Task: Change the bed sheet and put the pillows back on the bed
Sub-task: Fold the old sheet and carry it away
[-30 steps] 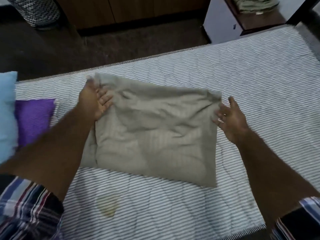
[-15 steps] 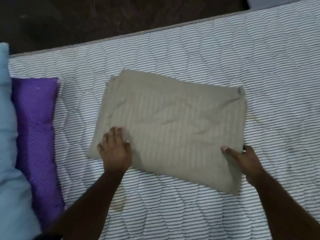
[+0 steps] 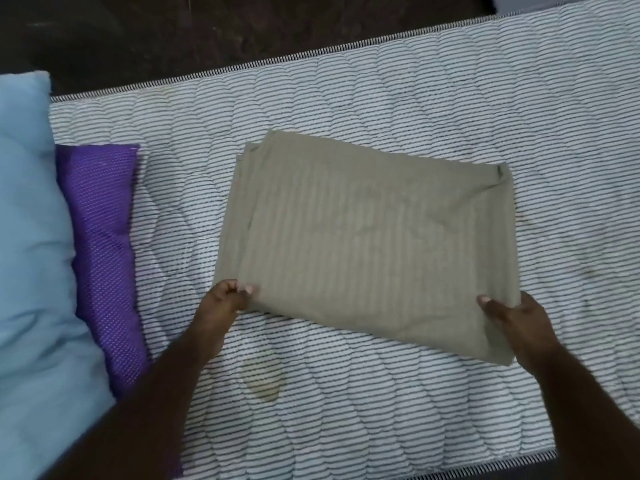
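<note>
Bare mattress, folded sheet: a bed change barely begun.

Both hands gripped the near corners of a folded khaki sheet [image 3: 374,244] lying mid-mattress [image 3: 450,98], the left hand [image 3: 227,299] pinching its corner, the right hand [image 3: 509,317] with thumb on top and fingers apparently tucked beneath. The sheet was not yet spread; a blue pillow [image 3: 31,237] and a purple pillow [image 3: 104,244] lay bunched at the left end, awaiting placement.
</note>
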A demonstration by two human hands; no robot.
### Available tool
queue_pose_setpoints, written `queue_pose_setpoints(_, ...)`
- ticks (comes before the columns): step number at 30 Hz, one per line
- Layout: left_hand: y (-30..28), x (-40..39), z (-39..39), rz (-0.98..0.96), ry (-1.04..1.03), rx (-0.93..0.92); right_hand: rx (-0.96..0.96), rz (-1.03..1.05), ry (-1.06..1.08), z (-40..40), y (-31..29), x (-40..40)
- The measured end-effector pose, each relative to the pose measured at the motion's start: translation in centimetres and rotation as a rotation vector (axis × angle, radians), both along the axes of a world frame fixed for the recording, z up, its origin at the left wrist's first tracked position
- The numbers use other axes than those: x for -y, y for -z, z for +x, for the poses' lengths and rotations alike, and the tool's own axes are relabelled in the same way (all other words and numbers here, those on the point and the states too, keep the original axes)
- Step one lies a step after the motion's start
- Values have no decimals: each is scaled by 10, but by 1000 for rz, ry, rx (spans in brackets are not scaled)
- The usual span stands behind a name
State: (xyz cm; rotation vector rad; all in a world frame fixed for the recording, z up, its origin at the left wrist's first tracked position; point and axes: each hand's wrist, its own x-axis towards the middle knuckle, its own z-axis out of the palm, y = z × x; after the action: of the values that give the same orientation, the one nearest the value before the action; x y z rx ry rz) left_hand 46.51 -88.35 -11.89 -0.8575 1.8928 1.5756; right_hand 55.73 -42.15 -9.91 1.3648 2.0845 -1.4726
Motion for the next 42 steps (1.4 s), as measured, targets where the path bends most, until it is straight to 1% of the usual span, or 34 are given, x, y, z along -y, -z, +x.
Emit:
queue_pose_setpoints(1,-2,3,0,26,89,34,31,-24,-4,5,1,0)
queue_pose_setpoints(2,-3,9,-1,-1,183,63,77,-42,-6,10,2,0)
queue_pose_setpoints(3,-3,16,-4,-88,246,77,106,-50,-4,15,3,-1)
queue_pose_setpoints(5,1,36,-9,-376,324,106,109,-23,29,21,0,1)
queue_pose_setpoints(7,-8,45,-12,-683,426,122,110,-12,51,23,-8,7)
queue_pose_setpoints(8,-15,44,-12,-774,426,68,113,-27,55,21,-16,13)
queue_pose_setpoints(9,-20,39,-13,-779,385,-35,98,-45,58,18,-24,20)
queue_pose_setpoints(10,-25,30,-14,-724,330,-166,77,-49,56,14,-34,28)
queue_pose_setpoints(11,-29,16,-16,-629,298,-279,42,-40,51,8,-45,38)
queue_pose_setpoints(12,-34,-1,-17,-490,310,-347,14,8,30,-1,-59,51)
queue_pose_setpoints(13,-38,-18,-17,-325,371,-383,-10,89,-9,-11,-73,66)
queue_pose_setpoints(15,-44,-51,-10,-61,628,-457,-65,272,-124,-34,-103,103)
queue_pose_setpoints(16,-48,-66,-4,24,777,-487,-110,346,-193,-47,-119,126)
queue_pose_setpoints(17,-50,-82,4,106,897,-486,-161,398,-260,-60,-132,148)
queue_pose_setpoints(18,-48,-96,12,203,951,-450,-219,422,-327,-72,-141,171)
queue_pose_setpoints(19,-50,-105,22,291,897,-415,-264,429,-407,-85,-149,197)
queue_pose_setpoints(20,-53,-104,34,420,775,-366,-297,420,-497,-97,-155,223)
queue_pose_setpoints(21,-50,-102,39,518,540,-291,-329,380,-596,-106,-159,249)
queue_pose_setpoints(22,-40,-104,40,558,283,-195,-367,288,-679,-114,-158,272)
queue_pose_setpoints(23,-37,-102,38,542,55,-103,-389,155,-745,-118,-153,291)
queue_pose_setpoints(24,-33,-96,36,518,-140,-61,-393,20,-791,-121,-144,305)
queue_pose_setpoints(25,-32,-88,35,535,-281,-37,-370,-81,-805,-121,-131,313)
queue_pose_setpoints(26,-27,-78,35,576,-371,-12,-345,-131,-779,-120,-115,315)
queue_pose_setpoints(27,-21,-69,36,584,-429,23,-332,-133,-712,-117,-100,313)
queue_pose_setpoints(28,-14,-59,37,568,-478,70,-338,-66,-620,-113,-83,306)
queue_pose_setpoints(30,0,-45,40,493,-557,152,-333,191,-434,-108,-49,287)
queue_pose_setpoints(31,5,-41,42,439,-576,196,-287,289,-365,-105,-30,275)
queue_pose_setpoints(32,10,-37,43,390,-587,228,-219,315,-296,-103,-16,265)
queue_pose_setpoints(33,13,-34,45,365,-596,241,-142,233,-230,-103,-7,259)
queue_pose_setpoints(34,15,-33,45,370,-611,241,-90,99,-172,-102,2,256)
queue_pose_setpoints(36,13,-33,41,451,-642,225,-61,-241,-62,-99,16,254)
queue_pose_setpoints(37,12,-33,38,499,-663,218,-68,-352,-25,-99,22,254)
queue_pose_setpoints(39,6,-30,32,589,-692,219,-53,-397,-6,-102,26,253)
queue_pose_setpoints(42,-6,-15,23,669,-660,232,-115,-460,14,-106,10,254)
